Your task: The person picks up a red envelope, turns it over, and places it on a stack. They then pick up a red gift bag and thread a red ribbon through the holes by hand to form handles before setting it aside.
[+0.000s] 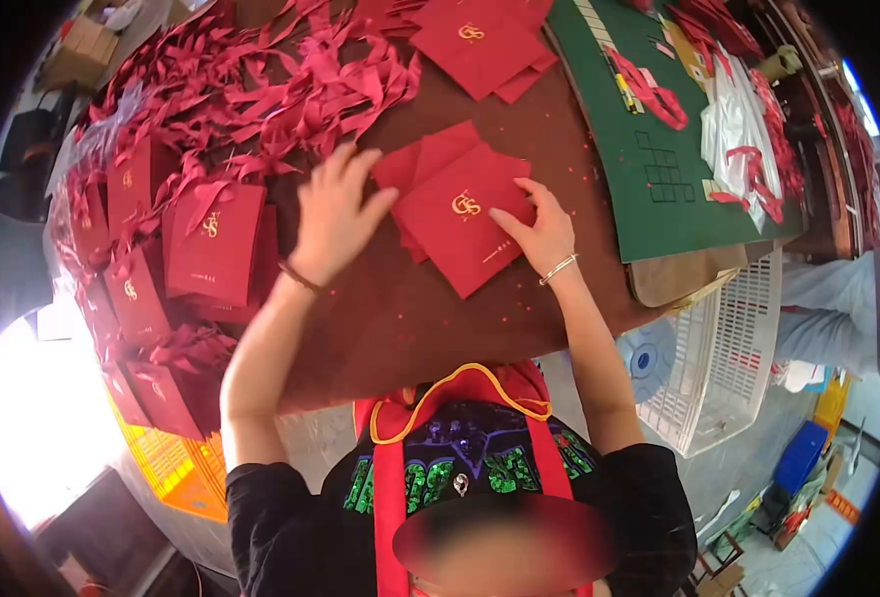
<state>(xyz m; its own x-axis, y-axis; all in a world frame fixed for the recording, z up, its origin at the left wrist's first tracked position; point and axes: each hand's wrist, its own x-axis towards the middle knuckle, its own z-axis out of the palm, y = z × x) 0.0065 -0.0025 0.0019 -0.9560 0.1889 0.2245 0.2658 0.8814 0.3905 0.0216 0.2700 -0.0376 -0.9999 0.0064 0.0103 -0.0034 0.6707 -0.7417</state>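
A red paper bag (458, 231) with a gold logo lies flat on top of a few more red bags (428, 159), fanned out beneath it on the brown tabletop. My right hand (544, 229) grips its right edge, thumb pressed on the face and fingers along the side. My left hand (338, 214) is raised just left of these bags, fingers spread and slightly blurred, holding nothing. Its thumb comes close to the left corner of the pile.
Finished-looking red bags (213, 239) with ribbon handles crowd the left side. Loose red ribbons (311, 85) heap behind them. More flat bags (480, 45) lie at the back. A green cutting mat (659, 194) covers the right, above a white plastic crate (734, 348). An orange crate (171, 463) stands lower left.
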